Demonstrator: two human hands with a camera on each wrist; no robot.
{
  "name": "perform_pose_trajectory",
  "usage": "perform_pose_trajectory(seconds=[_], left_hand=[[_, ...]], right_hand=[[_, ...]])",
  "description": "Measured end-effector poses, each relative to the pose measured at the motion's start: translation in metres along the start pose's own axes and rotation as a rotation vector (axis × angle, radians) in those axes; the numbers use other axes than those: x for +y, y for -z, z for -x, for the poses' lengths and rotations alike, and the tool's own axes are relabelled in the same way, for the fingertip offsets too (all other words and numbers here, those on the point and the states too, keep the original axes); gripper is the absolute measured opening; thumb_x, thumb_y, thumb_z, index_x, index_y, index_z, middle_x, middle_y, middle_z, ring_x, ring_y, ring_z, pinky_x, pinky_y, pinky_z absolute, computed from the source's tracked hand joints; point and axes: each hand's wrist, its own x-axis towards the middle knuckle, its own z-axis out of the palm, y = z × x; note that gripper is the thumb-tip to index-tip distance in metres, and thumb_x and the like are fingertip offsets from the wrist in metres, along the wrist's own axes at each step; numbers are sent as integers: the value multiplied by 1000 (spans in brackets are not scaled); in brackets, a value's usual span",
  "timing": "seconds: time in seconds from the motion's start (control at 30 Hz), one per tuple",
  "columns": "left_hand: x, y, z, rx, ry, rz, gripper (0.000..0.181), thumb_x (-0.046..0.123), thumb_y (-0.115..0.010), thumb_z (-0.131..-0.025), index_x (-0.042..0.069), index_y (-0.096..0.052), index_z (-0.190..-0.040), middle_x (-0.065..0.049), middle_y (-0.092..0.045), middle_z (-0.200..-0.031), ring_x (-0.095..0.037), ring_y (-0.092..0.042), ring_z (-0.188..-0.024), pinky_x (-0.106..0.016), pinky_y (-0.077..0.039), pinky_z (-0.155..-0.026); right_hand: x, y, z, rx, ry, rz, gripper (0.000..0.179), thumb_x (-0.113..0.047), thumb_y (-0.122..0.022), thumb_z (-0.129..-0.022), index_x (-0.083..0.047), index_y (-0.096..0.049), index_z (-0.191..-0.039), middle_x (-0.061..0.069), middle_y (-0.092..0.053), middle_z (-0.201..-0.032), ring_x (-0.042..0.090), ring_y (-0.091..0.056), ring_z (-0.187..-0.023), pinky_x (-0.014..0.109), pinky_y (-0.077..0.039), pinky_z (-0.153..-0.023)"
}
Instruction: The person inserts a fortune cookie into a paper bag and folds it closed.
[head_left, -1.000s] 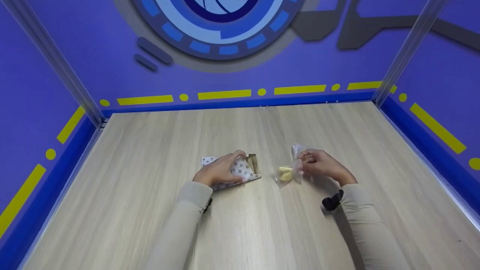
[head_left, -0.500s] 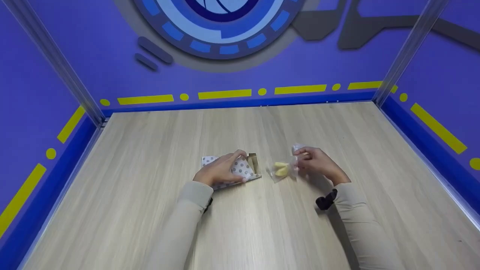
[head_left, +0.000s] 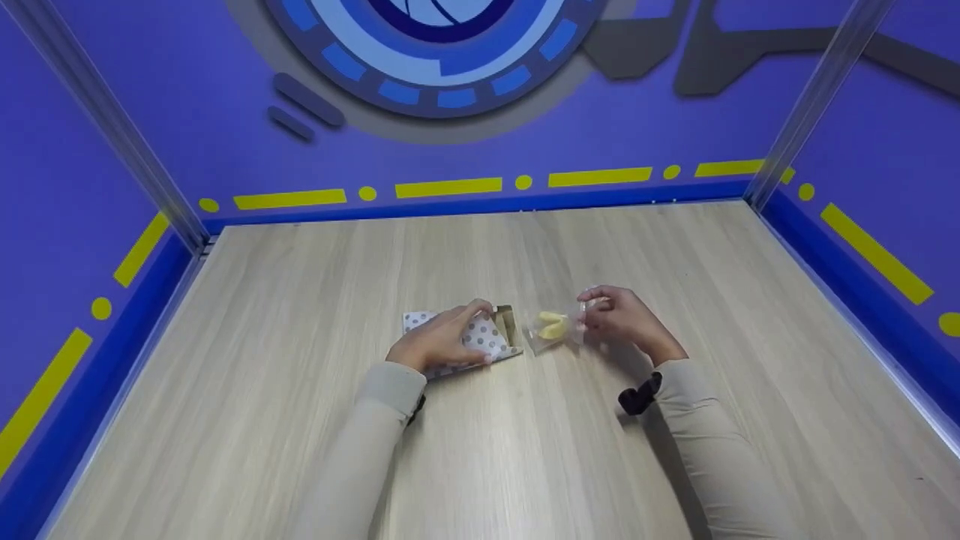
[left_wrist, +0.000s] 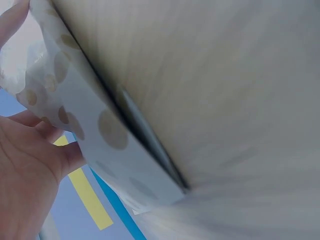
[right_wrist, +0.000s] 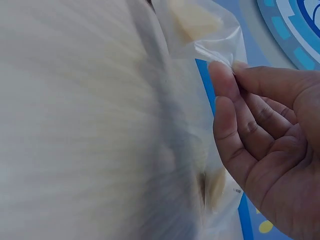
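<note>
My left hand [head_left: 442, 337] grips a small white cardboard box [head_left: 486, 336] with grey dots, thumb on its near edge and fingers over its far side. The box lies on its side, its brown opening facing right. In the left wrist view, the dotted box [left_wrist: 107, 132] shows one long edge close along the table. My right hand [head_left: 622, 322] pinches the end of a clear plastic packet [head_left: 553, 327] between thumb and forefinger. Inside is a pale yellow folded piece, like a fortune cookie. The packet's left end hangs right beside the box's opening.
A second clear packet [right_wrist: 217, 192] with a yellowish piece lies beyond the right hand, partly hidden by it. The wood-grain table [head_left: 480, 450] is bounded by blue-purple walls [head_left: 480, 150] at the back and both sides.
My right hand has moved left and slightly away from me, bringing the packet close to the box's opening. The left hand and the box have stayed in place.
</note>
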Motion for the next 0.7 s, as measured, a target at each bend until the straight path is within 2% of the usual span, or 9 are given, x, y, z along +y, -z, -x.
perform_pose_trajectory(seconds=[0.3,0.5,0.7], left_hand=[[-1,0,-1,4,-10,-1,70,43,-76,-79,36,-37,-136,-3,-54,-132,-18,-52,-104,-39,-44,-93],[0,0,0,5,-16,0,71,43,-77,-78,35,-36,-136,-4,-55,-129,-19,-51,-100,-38,-44,-91],[1,1,0,4,-6,-7,73,44,-77,-78,35,-35,-137,-5,-54,-132,-19,-51,-104,-40,-44,-94]], right_hand=[[-5,-9,-3,27,2,-46,39,-1,-62,-87,6,-52,-124,11,-69,-95,10,-65,-78,26,-55,-71],[-8,-17,-7,41,-13,-81,41,1,-62,-87,7,-50,-126,5,-68,-90,9,-65,-78,30,-56,-75],[-13,-23,-8,33,-37,-100,42,2,-62,-86,7,-50,-127,7,-68,-92,9,-65,-78,30,-56,-76]])
